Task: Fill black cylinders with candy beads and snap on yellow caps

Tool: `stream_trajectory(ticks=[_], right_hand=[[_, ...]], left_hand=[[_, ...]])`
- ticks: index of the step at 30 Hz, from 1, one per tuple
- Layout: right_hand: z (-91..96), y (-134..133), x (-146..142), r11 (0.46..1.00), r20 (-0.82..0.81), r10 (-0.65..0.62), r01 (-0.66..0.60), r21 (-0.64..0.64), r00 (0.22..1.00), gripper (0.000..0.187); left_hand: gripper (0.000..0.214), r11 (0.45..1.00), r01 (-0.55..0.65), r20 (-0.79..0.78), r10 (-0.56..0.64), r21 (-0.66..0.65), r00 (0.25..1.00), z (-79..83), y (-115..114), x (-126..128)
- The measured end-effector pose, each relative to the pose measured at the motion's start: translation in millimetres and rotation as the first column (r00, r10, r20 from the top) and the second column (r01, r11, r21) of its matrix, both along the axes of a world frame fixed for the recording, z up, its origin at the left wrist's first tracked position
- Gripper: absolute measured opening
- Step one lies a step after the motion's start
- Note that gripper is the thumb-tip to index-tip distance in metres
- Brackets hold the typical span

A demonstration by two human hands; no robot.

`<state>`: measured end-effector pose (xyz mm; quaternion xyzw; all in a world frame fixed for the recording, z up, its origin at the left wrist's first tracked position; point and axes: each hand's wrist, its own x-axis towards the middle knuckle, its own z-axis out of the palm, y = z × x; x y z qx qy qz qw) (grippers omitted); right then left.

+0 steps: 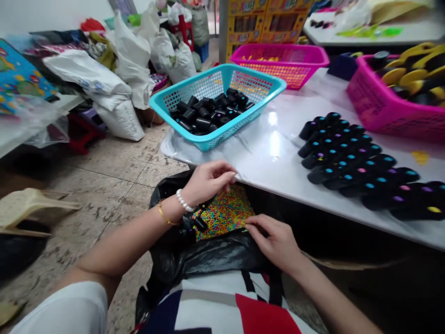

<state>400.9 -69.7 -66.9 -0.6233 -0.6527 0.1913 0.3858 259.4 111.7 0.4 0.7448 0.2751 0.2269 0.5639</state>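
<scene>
A black plastic bag [184, 257] sits open at my lap, below the table edge, filled with small multicoloured beads [225, 211]. Over its far side is my left hand [210, 181], fingers curled and thumb against them beside the table edge; what they hold, if anything, is hidden. My right hand [274, 239] pinches with thumb and forefinger at the bag's right side, close to the beads; anything in that pinch is too small to name. A short black cylinder [200, 223] lies on the beads under my left wrist, with other black pieces partly hidden.
On the white table [259, 153] stands a blue basket [205, 141] of black cylinders. Rows of black cylinders [347, 157] with coloured dots on top stand at right. Two pink baskets [368, 102] [295, 76] are behind. White sacks [100, 93] and a stool [28, 208] are at left.
</scene>
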Motion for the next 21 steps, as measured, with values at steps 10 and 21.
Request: stream_trajectory(ticks=[10, 21], right_hand=[[-10.1, 102, -91, 0.792, 0.413, 0.533, -0.262, -0.552, 0.739, 0.037], [-24.7, 89, -30, 0.854, 0.635, 0.484, -0.166, -0.493, 0.602, 0.018]], left_hand=[[0.018, 0.887, 0.284, -0.711, 0.069, 0.365, 0.700, -76.9, 8, -91], [0.024, 0.790, 0.359, -0.694, 0.114, 0.497, 0.711, -69.1, 28, -92]])
